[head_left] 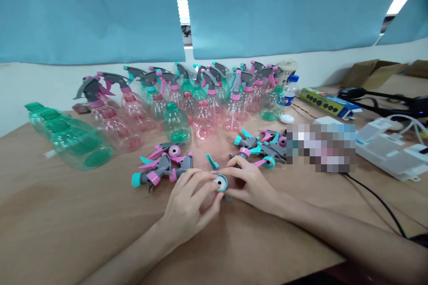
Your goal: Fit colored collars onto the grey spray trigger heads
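Note:
Both my hands close around one teal-and-grey trigger spray head (220,182) over the middle of the table. Its teal collar faces me, with a white inside and a dark hole at the centre. The fingers of my left hand (192,205) press on the collar from the left. From the right, my right hand (249,182) pinches the same spray head, partly hiding its body. Loose pink, teal and grey spray heads lie in one pile (162,167) beyond my left hand and another pile (267,149) beyond my right.
Open green bottles (82,147) and pink bottles (204,120) stand behind the piles. Further back are several bottles with sprayers fitted (247,93). On the right are a Pepsi bottle (290,91), a long box (329,102), a white partitioned tray (389,149) and a black cable (377,202).

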`<state>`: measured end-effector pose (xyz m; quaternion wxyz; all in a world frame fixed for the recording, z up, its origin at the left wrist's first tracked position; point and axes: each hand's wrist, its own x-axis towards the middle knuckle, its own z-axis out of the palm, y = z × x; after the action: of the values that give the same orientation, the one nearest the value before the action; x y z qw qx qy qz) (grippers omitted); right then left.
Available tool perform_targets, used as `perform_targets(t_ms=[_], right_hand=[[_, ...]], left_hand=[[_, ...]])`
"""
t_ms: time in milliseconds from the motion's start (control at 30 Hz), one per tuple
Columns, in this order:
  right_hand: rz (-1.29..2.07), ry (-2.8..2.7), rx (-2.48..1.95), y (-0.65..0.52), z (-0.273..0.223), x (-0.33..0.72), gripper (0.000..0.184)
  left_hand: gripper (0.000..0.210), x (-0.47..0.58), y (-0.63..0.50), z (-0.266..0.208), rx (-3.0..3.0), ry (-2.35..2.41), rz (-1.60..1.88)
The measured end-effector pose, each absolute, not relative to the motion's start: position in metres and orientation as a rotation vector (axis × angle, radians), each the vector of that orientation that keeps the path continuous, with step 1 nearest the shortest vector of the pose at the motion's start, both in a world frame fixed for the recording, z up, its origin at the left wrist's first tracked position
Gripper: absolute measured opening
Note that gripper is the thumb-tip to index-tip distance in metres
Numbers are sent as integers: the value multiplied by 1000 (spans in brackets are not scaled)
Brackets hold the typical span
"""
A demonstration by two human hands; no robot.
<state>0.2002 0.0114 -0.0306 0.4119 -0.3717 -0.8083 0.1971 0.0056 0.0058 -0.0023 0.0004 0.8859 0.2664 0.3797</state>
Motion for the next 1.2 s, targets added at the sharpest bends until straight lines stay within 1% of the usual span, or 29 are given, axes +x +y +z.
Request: perform_targets(t_ms=[133, 300, 600, 800, 1200], right_hand=[[520, -2039, -948, 12, -29, 201, 32], [514, -2053, -961, 12, -27, 201, 30], [414, -2115, -988, 13, -31, 203, 34], [377, -2121, -991, 12, -35, 205, 31], [411, -2130, -1010, 11, -31, 206, 26]], left_hand=[[13, 7, 3, 3, 2860, 857, 1191], [13, 9, 0, 8, 2926, 846, 1192], [14, 9, -1, 8, 2962, 938, 1148], [16, 10, -1, 5, 2953, 950, 1151], [12, 10, 1, 5, 2959, 912, 1076]])
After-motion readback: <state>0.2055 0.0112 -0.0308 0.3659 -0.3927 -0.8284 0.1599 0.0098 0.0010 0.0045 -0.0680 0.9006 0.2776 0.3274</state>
